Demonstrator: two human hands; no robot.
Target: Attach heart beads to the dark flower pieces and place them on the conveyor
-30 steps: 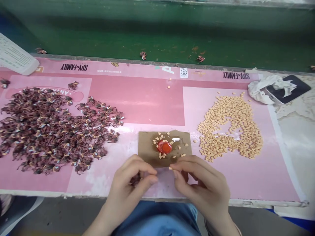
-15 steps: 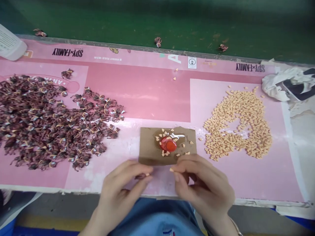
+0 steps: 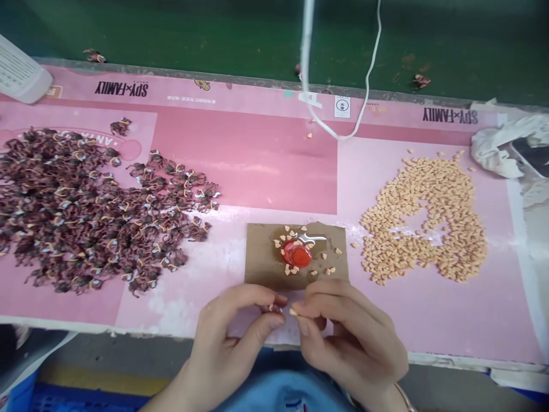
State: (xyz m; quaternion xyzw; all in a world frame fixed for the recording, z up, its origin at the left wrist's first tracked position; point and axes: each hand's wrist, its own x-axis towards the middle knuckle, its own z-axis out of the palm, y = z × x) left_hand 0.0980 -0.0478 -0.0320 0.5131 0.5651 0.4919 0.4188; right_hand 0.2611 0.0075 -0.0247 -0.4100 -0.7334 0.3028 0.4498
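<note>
My left hand (image 3: 240, 335) pinches a small dark reddish-brown piece (image 3: 269, 308) between thumb and fingers, mostly hidden by the fingertips. Close beside it, a tiny beige piece (image 3: 293, 312) is held in the fingertips of my right hand (image 3: 347, 332). The two pieces are a short gap apart. Just beyond the hands lies a brown card (image 3: 258, 263), bearing a red round cap-like thing (image 3: 301, 257), a clear wet puddle and several scattered beige bits.
Many dark reddish-brown tangled pieces (image 3: 94, 217) cover the table's left. A heap of beige bits (image 3: 458, 240) lies at right. Behind runs a green surface (image 3: 193, 34) with a few brown pieces. A white cable loop (image 3: 364, 103) hangs in front; a white bottle (image 3: 21, 71) stands far left.
My left hand has moved right, bringing the brown piece nearer the beige one. A white cable loop has come into view. The brown pieces on the green surface have shifted right.
</note>
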